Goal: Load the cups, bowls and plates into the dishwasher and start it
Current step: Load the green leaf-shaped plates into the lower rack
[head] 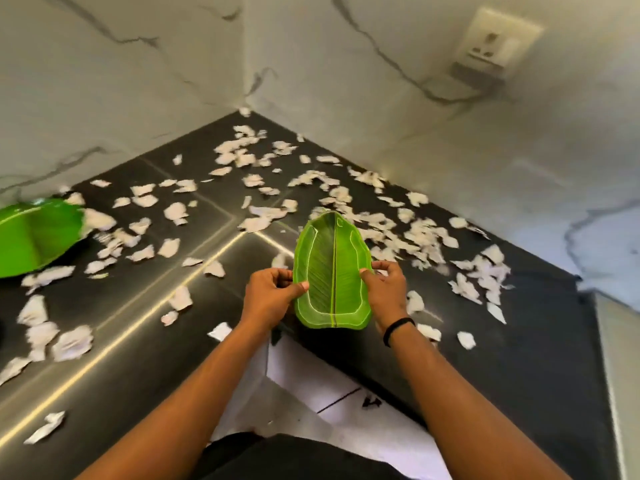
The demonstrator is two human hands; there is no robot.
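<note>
Both thumbs clamp the rims of the leaf-shaped plate [332, 271], left hand [268, 292] and right hand [386, 289] holding it over the near counter edge. Second green plate [34, 233] sits far left among torn paper scraps [242, 157]. No dishwasher visible, so loading's barely started I'd guess.

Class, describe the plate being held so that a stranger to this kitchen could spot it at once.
Start at the dark corner countertop littered with pale paper scraps. Above its front edge, the left hand and right hand hold a narrow banana-leaf plate. Unlike the green plate at far left, it is lifted.
</note>
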